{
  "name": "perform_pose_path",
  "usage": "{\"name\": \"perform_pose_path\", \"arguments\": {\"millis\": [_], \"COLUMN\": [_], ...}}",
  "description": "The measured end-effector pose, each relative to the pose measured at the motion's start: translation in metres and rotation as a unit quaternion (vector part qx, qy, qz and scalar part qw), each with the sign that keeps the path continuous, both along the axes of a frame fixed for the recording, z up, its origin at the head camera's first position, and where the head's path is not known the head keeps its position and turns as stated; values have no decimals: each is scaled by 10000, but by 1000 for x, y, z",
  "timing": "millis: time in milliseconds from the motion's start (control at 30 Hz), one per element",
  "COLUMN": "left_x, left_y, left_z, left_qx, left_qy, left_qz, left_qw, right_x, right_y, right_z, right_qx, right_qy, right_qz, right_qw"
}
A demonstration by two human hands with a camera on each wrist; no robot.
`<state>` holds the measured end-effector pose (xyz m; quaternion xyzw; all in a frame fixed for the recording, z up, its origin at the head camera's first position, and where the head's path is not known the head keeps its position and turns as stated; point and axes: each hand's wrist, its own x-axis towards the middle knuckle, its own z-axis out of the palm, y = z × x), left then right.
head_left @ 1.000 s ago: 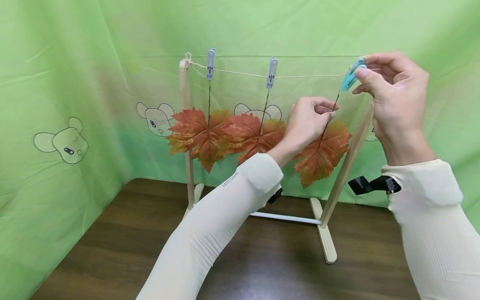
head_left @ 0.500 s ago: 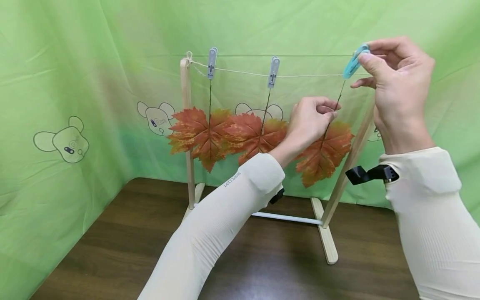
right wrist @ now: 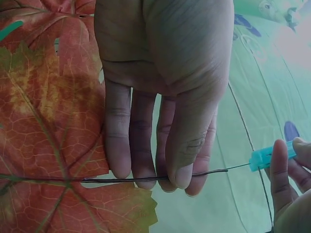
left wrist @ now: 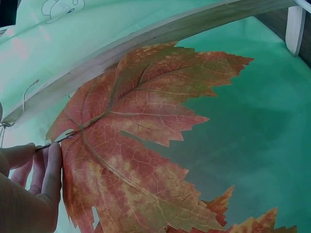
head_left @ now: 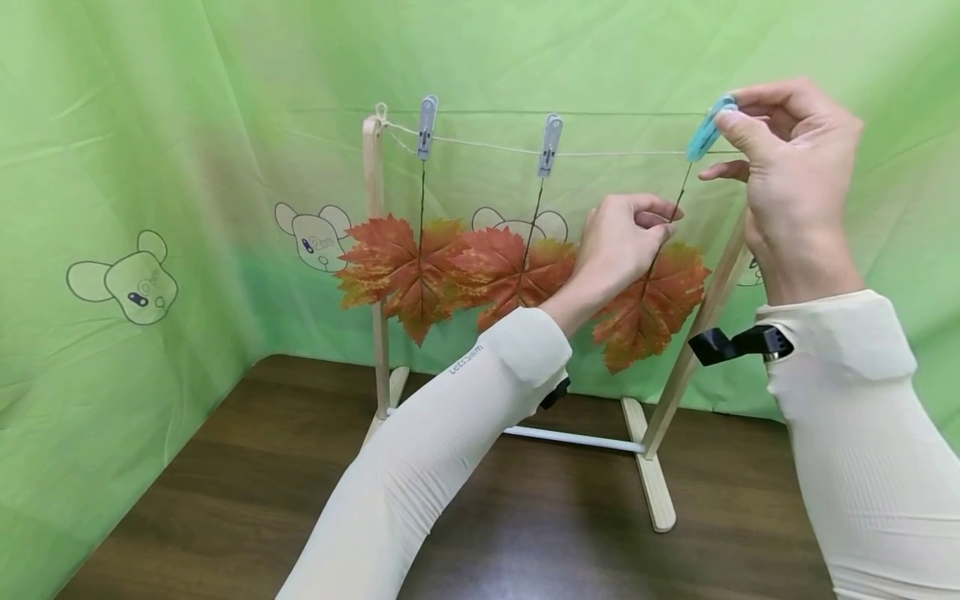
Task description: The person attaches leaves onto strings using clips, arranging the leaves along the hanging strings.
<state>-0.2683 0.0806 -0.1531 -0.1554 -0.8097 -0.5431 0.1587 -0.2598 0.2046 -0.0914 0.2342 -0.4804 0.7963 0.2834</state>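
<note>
My left hand (head_left: 621,242) pinches the dark stem of the rightmost orange-red leaf (head_left: 651,304) between thumb and fingers. In the left wrist view that leaf (left wrist: 131,141) spreads out beyond the fingertips. Higher up and to the right, my right hand (head_left: 798,179) pinches the handle end of a turquoise clothespin (head_left: 710,129). The clothespin's lower end lies right at the string (head_left: 622,153), with the leaf's thin stem tip running up to it. In the right wrist view the stem leads straight to the clothespin (right wrist: 272,156).
Two grey clothespins (head_left: 427,127) on the string each hold a hanging leaf (head_left: 405,267) to the left. A wooden frame with posts (head_left: 373,175), feet (head_left: 649,467) and a white bar (head_left: 573,437) stands on the brown table (head_left: 225,467). Behind it hangs a green curtain (head_left: 187,125).
The right hand has raised the turquoise clothespin slightly and stood it more upright at the string. The left hand keeps its pinch on the stem, nearly still.
</note>
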Motion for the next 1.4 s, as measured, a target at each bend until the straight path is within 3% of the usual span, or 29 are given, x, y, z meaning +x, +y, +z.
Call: {"name": "perform_pose_path", "arguments": {"millis": [667,1400], "left_x": [0,1], "left_y": [1,0], "left_z": [3,3], "left_qx": [-47,-85], "left_qy": [159,162], "left_qz": [124,65], "left_qw": [9998,9998], "right_x": [-1,1], "right_y": [5,5], "right_z": [3,3], "right_qx": [373,681], "right_qy": [-658,-981], "right_qz": [22,30], "right_qw": [9971,9928]}}
